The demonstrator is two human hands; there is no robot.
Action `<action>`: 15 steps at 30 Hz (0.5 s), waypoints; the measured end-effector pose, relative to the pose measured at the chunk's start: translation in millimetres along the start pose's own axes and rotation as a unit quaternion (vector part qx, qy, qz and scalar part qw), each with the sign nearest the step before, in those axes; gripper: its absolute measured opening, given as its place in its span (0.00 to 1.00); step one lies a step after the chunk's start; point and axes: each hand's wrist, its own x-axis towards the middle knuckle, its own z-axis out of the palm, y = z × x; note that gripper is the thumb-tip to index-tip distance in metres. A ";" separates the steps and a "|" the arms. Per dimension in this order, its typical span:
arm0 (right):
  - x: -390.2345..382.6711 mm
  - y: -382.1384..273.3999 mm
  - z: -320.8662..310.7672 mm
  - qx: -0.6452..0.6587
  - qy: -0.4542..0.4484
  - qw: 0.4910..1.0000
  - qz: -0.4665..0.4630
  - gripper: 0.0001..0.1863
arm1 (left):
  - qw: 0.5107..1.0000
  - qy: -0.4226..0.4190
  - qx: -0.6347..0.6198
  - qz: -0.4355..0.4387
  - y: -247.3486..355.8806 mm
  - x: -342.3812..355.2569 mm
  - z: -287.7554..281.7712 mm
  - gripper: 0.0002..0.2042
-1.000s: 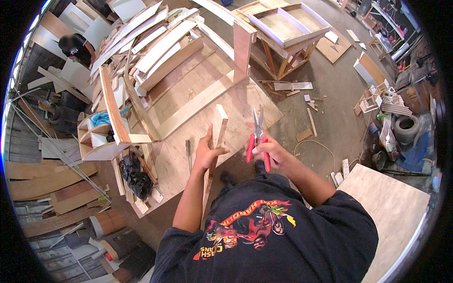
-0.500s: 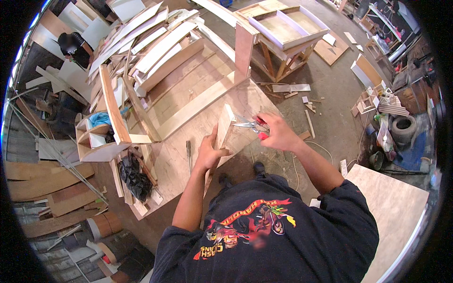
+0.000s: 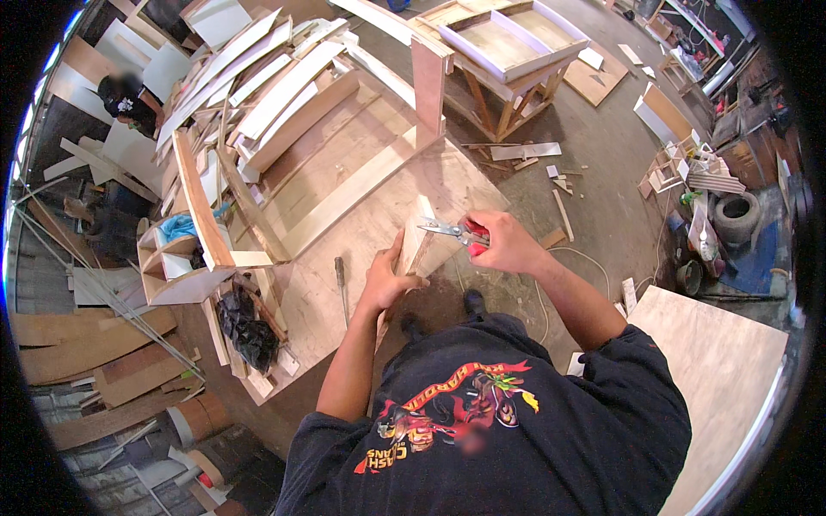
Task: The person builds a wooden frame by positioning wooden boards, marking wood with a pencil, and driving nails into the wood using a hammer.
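My right hand (image 3: 501, 242) is closed round the red handles of a pair of snips (image 3: 443, 228) with long silver blades. The blade tips reach the upper part of a narrow light wooden board (image 3: 413, 245). That board stands tilted at the edge of the plywood worktop (image 3: 314, 301). My left hand (image 3: 387, 279) grips the board from its left side, thumb across the near edge and fingers along the far face. A slim tool like a screwdriver (image 3: 340, 273) lies on the worktop left of my left hand.
A wooden frame (image 3: 353, 193) with an upright post covers the far worktop, before a heap of boards (image 3: 267, 73). A black plastic bag (image 3: 245, 322) lies at left. Another frame stands on a wooden stand (image 3: 508, 77). A person (image 3: 129, 103) is at far left. Cable crosses the floor.
The snips have moved slightly left and the blades, spread apart before, are now closer together at the board. My left hand keeps its hold. The whole view has shifted a little.
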 end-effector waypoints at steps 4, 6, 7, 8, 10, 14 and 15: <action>-8.8 6.3 -3.6 0.011 0.020 1.000 0.002 0.18 | 1.000 -0.025 -0.016 0.008 -10.1 7.4 7.7 0.60; -12.8 9.2 -6.7 0.011 0.023 1.000 0.006 0.17 | 1.000 -0.015 0.018 0.006 -14.7 8.7 11.8 0.61; -15.0 11.1 -8.1 0.008 0.023 1.000 0.008 0.16 | 1.000 -0.017 0.019 0.006 -14.8 9.3 13.4 0.61; -17.1 13.1 -9.5 0.005 0.022 1.000 0.009 0.16 | 0.999 -0.024 0.027 -0.003 -14.4 9.7 14.9 0.61; -21.2 18.4 -11.8 -0.006 -0.002 0.999 0.043 0.18 | 0.999 -0.032 0.037 -0.012 -9.9 9.4 17.7 0.61; -31.1 30.0 -13.0 0.060 0.000 0.994 0.086 0.26 | 0.997 -0.013 0.079 -0.018 0.3 9.2 20.1 0.61; -31.7 32.9 -14.0 0.060 0.000 0.994 0.086 0.26 | 0.996 -0.014 0.081 -0.019 1.5 10.1 20.4 0.61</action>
